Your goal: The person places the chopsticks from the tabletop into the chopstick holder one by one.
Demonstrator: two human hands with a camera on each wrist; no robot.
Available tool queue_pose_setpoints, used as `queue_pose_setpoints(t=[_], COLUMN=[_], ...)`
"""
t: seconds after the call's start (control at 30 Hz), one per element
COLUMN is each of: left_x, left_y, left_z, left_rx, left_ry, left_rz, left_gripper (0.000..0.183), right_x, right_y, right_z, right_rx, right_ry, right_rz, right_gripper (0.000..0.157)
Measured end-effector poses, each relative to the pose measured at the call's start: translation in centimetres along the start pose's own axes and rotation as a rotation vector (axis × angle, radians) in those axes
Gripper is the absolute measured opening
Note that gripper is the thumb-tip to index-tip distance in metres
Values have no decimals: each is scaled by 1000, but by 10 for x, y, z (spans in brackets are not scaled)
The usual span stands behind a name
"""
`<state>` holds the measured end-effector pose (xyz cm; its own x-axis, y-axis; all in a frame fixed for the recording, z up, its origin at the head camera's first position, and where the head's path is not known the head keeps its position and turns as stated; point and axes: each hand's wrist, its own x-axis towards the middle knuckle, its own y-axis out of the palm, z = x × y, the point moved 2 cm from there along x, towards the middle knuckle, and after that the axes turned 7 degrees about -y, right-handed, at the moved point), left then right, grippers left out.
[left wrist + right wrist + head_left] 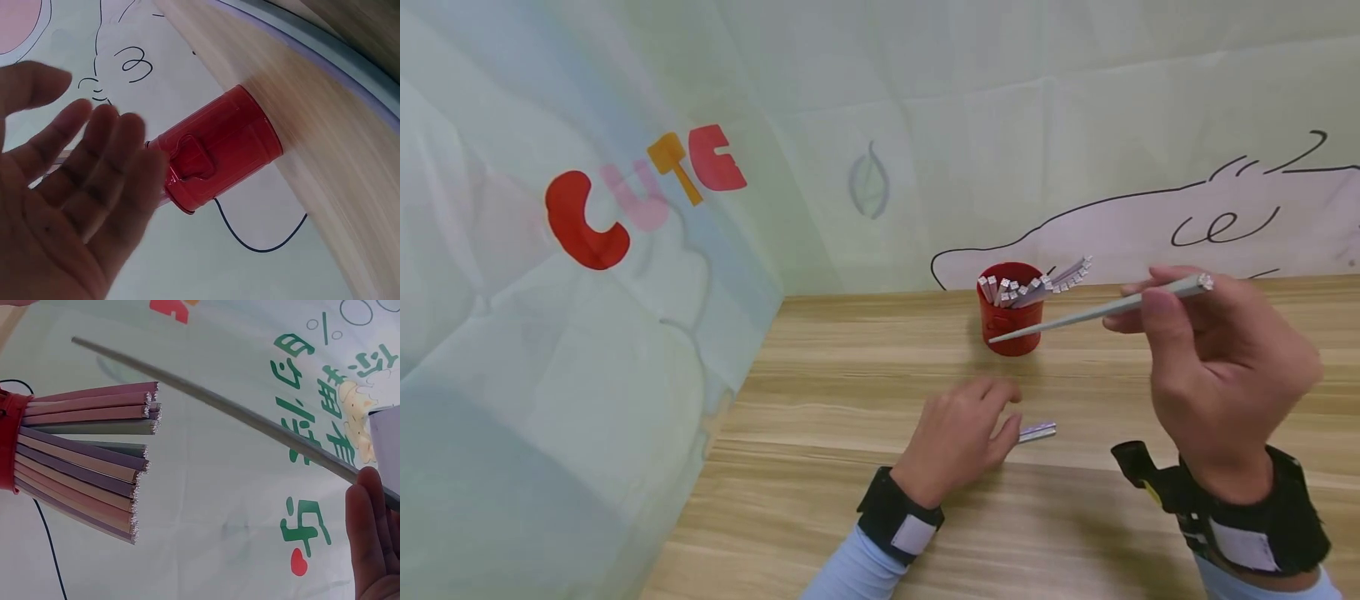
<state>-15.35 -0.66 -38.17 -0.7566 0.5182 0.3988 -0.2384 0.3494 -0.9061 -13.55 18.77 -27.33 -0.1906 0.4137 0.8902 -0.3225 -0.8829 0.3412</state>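
Observation:
Raised at the right in the head view, my right hand [1232, 367] pinches one pale grey-green chopstick [1097, 314] between thumb and fingers. Its thin tip points left and overlaps the front of a small red bucket [1011, 333] in this view. Many pastel chopsticks [81, 469] with glittery square ends stand in the bucket, leaning to one side. My left hand [958, 433] is low over the table, fingers loosely bent and holding nothing. Beside its thumb lie a lilac and a grey chopstick [1037, 432], partly hidden by the hand.
The wood-grain table [820, 425] meets a printed cloth backdrop [880, 100] just behind the bucket. Another cloth side [550, 375] with the coloured letters CUTE borders the table on the left.

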Motion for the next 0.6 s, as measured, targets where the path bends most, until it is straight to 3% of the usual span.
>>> queue_pose_setpoints(t=[0.17,0.27,0.4,0.6], left_x=[-6,-9,-11,-12], left_y=[13,19,22,26], left_z=[4,6,7,9], left_rx=[98,132,159,176], left_ry=[-68,-92,-102,-108], left_rz=[249,350,389,387], left_gripper=[31,34,31,19], right_x=[2,1,-1,-4], right_y=[1,1,-2,-8], right_z=[5,6,2,-3], right_rx=[64,102,156,160], right_ry=[-38,-65,-92,-121], right_rz=[-57,-97,-142,-144], right_gripper=[12,16,21,21])
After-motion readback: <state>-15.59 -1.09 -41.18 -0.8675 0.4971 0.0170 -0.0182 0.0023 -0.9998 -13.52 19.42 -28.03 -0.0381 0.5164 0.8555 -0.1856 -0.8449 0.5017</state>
